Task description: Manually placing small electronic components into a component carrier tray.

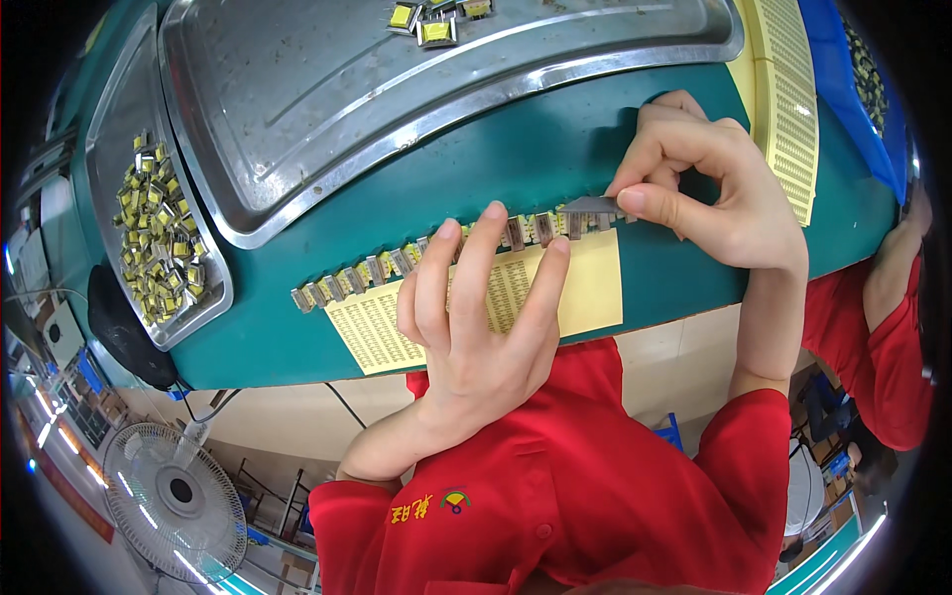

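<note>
In the head view, a row of small yellow-and-silver components runs across a green work surface in front of a person in a red shirt. This row is the thing being handled. The left hand reaches over it from the near side, fingers spread wide with gaps between them; the fingertips lie at the row, and the thumb tip is at its near edge, right of the fingers. That hand is not closed round anything. At the row's right end, the right hand pinches a thin grey flat piece narrowly between thumb and forefinger. The piece overlaps the row's right part; whether it presses on the components cannot be told.

A yellow printed sheet lies on the near side of the row, partly covered by the left hand. Beyond the row stands a large metal tray with a few loose components in it. Left of the row, a narrower metal tray holds a heap of similar components. Beyond the row's right end lie more yellow sheets, with a blue container further right.
</note>
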Demonstrator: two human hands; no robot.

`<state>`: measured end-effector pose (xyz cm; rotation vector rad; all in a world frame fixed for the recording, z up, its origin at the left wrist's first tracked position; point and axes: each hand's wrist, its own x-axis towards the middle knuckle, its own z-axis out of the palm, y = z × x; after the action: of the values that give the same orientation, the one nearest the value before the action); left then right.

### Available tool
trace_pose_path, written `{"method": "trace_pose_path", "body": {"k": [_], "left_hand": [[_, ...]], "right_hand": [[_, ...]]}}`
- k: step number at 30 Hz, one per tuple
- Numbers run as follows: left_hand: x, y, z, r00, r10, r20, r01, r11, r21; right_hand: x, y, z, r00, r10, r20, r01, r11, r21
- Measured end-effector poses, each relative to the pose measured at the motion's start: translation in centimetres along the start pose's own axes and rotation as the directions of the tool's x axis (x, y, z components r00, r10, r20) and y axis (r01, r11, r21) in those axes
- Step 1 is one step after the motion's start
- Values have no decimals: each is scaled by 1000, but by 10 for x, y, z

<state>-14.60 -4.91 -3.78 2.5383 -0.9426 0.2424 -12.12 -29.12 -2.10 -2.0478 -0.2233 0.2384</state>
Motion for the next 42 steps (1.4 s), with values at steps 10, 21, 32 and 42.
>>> {"method": "trace_pose_path", "body": {"k": [10, 21, 32, 42], "left_hand": [[2, -1, -7, 994, 39, 103, -36, 999, -33], [6, -5, 2, 998, 62, 6, -62, 996, 57], [6, -4, -1, 998, 53, 31, -54, 998, 13], [13, -8, -12, 983, 103, 153, -100, 995, -28]], "right_hand": [[-1, 2, 2, 1000, -4, -17, 4, 1000, -6], [-1, 0, 1, 999, -14, -30, 14, 1000, -16], [-2, 1, 2, 999, -12, -34, 12, 1000, 1], [-2, -6, -3, 975, 171, -143, -125, 950, 286]]}}
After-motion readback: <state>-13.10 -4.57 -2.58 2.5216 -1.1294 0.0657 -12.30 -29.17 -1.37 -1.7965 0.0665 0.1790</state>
